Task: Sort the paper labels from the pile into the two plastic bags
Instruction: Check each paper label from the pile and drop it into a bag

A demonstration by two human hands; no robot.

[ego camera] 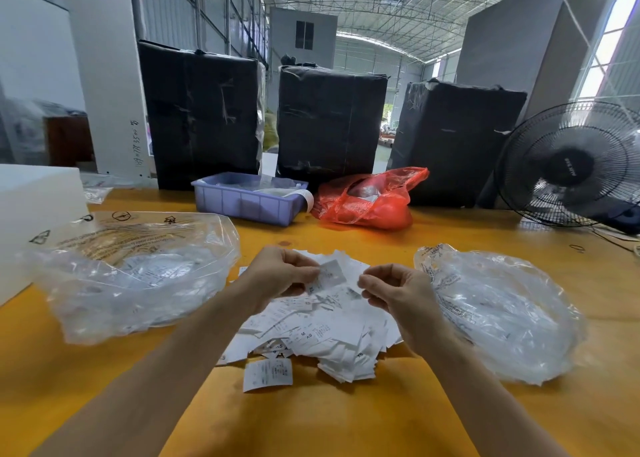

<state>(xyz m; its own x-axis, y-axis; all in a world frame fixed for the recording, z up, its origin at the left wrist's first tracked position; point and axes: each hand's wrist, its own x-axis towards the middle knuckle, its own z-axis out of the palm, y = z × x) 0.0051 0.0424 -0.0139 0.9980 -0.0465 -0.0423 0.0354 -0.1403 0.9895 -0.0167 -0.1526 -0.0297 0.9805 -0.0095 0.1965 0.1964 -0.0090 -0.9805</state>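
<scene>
Two hands hover over a heap of small white paper labels (322, 332) on the yellow wooden counter (346, 418). The left hand (277, 276) pinches one small white label with dark print (329, 273) between thumb and fingertips and holds it up just above the heap. The right hand (394, 294) is close beside it, with its fingers curled in. It may be pinching something tiny, but I cannot tell for sure.

Right under both hands the heap is big, so I think most of the sorting is left to do. One loose label (267, 374) lies on the counter just nearer the person than the heap.

Just to the left of the left hand lies a big clear plastic bag with printed signs (131, 269). White labels show through it, so some are sorted already. Just to the right of the right hand lies a second clear crinkly plastic bag (498, 314). It seems to hold a few labels too, but the shine makes it hard to see.

Farther out past the hands sit a purple plastic tray (246, 203) with white papers in it and a red plastic bag (367, 200) with something inside. Behind those stand three black wrapped boxes (329, 124). A black fan (571, 165) stands far to the right.
</scene>
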